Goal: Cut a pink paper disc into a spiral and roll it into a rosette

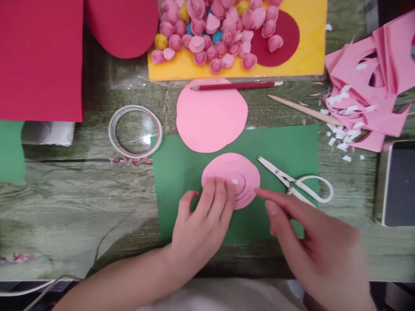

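A pink paper disc [248,172] with a spiral line and a small white piece at its middle lies on a green sheet [181,160]. Several fingertips of my left hand [204,220] press on the disc's left part, the fingers spread and holding nothing. At the disc's right edge, the outstretched index finger of my right hand [314,242] touches or nearly touches the paper. Its thumb is a little below that finger, and the other fingers are curled and partly hidden. White-handled scissors [285,177] lie beside my right hand, blades slightly apart. Above the disc is a larger pink paper shape [210,119].
A tape roll [112,131], red pencil [233,86] and pointed wooden stick [301,109] lie around the papers. Rolled pink paper flowers [212,54] cover a yellow pack [311,56] at the back. Pink scraps [379,112] and a phone-like device [400,185] are at right; red paper [39,60] at left.
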Demonstrator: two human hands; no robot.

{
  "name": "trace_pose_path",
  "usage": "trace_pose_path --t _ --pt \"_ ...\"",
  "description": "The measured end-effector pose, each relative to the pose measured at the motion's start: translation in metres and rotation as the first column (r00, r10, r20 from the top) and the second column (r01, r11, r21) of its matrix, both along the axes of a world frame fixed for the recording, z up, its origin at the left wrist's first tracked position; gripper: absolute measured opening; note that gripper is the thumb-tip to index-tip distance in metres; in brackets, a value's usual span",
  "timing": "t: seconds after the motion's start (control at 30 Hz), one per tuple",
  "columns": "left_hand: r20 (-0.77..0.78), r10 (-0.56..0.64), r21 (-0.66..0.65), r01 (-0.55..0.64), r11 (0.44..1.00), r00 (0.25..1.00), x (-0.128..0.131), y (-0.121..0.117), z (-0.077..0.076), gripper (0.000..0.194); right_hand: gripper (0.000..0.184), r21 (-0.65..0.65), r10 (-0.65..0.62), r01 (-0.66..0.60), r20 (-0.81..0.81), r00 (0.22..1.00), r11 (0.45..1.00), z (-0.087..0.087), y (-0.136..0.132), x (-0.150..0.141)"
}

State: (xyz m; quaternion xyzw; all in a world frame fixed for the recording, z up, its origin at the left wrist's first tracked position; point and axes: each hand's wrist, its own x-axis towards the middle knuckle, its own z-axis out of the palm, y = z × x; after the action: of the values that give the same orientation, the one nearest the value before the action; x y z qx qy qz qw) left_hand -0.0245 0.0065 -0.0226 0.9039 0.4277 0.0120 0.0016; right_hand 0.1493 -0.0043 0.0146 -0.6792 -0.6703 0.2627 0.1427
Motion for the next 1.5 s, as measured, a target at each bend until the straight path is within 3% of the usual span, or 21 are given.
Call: trace_pose_path --t 0.13,0.27,0.5,0.77,1.17,1.27,1.33,1.43,1.5 --pt "-0.025 -0.004 0.034 0.005 0.999 1.000 0.002 -0.002 0.000 0.039 0.033 0.094 0.258 -0.276 0.166 0.952 0.957 -0.017 -0.008 -0.005" --pt "-0.038 -0.007 0.055 0.009 0.998 0.999 0.003 -0.002 0.000 0.039 0.037 0.117 0.313 -0.373 0.352 0.882 0.920 -0.030 -0.007 -0.007" --pt "-0.050 -0.013 0.074 0.017 0.997 0.999 0.003 -0.004 0.000 0.038 0.032 0.155 0.334 -0.432 0.428 0.839 0.888 -0.037 -0.006 -0.008" --pt "-0.057 -0.017 0.110 0.023 0.994 0.998 0.003 -0.005 -0.002 0.037 0.022 0.179 0.337 -0.500 0.547 0.766 0.847 -0.033 0.004 -0.015" --pt "-0.033 -0.010 0.177 0.015 0.984 0.999 0.001 -0.009 -0.005 0.035 0.028 0.234 0.324 -0.529 0.572 0.753 0.816 -0.044 0.000 -0.005" --pt "0.013 -0.001 0.120 -0.001 0.993 1.000 -0.002 -0.007 -0.005 0.036 0.033 0.224 0.337 -0.561 0.606 0.721 0.797 -0.045 -0.004 -0.005" --pt "0.085 0.029 0.015 -0.030 0.999 0.996 -0.004 -0.001 -0.003 0.035 0.038 0.207 0.355 -0.581 0.618 0.702 0.788 -0.045 -0.008 -0.005" --pt "0.222 0.169 -0.184 -0.129 0.974 0.960 -0.006 0.014 0.002 0.026 0.043 0.201 0.368 -0.592 0.619 0.694 0.780 -0.047 -0.012 -0.002" --pt "0.277 0.291 -0.246 -0.225 0.943 0.916 -0.003 0.028 0.005 0.022 0.044 0.191 0.377 -0.588 0.604 0.702 0.786 -0.049 -0.013 0.000"
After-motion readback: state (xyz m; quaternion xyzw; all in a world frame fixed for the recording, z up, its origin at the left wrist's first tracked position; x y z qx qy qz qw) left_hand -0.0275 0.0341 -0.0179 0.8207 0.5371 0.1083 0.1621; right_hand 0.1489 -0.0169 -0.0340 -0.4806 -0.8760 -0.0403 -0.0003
